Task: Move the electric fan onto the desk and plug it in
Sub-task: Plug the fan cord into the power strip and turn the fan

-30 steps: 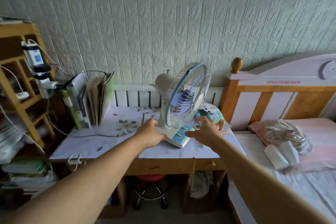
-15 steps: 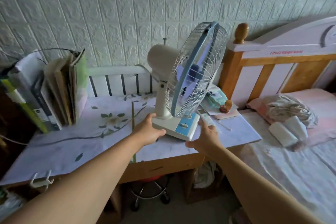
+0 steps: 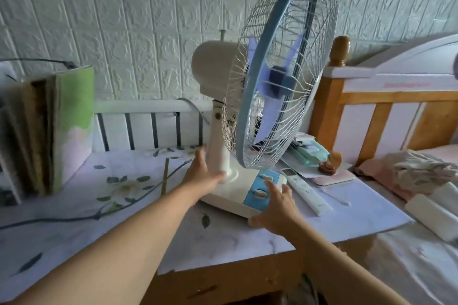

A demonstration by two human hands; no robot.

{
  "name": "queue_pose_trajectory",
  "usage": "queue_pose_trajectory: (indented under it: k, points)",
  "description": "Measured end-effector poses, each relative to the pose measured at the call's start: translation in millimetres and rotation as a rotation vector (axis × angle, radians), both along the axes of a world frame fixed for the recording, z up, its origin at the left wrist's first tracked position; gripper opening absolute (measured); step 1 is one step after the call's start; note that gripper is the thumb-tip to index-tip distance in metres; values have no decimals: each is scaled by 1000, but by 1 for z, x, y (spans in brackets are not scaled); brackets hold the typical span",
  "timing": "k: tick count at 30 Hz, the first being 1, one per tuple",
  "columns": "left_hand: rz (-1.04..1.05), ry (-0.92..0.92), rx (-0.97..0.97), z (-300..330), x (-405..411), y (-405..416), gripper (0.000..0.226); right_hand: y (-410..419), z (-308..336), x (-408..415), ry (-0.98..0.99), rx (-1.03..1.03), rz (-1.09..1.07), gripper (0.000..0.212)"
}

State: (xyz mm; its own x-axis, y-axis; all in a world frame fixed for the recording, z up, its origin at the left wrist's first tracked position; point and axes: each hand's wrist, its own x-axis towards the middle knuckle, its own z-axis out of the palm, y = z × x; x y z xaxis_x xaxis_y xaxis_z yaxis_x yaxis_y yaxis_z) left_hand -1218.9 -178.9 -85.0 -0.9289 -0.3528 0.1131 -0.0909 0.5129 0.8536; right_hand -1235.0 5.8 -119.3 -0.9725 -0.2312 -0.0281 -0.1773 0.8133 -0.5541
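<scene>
The fan (image 3: 260, 96) stands on the desk (image 3: 247, 233), its base near the front edge, toward the bed end. The left hand (image 3: 202, 176) wraps the lower stem from nine o'clock, fingers closed on it. The right hand (image 3: 275, 208) lies spread against the base corner at five o'clock, fingers apart, not clamped. To settle it well, slide the base back from the edge, clear of the remote (image 3: 306, 190) just beside it at three o'clock. The stem runs upright; the cage faces roughly four o'clock, toward the bed
</scene>
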Motion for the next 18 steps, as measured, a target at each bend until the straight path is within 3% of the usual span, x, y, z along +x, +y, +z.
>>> queue_pose_trajectory:
  k: [4,18]
  points:
    - [-23,95,106,0,-27,2,74,-1,-10,-11,73,-17,23,89]
    - [128,193,13,-16,-44,5,67,10,-8,-24,140,-43,117,83]
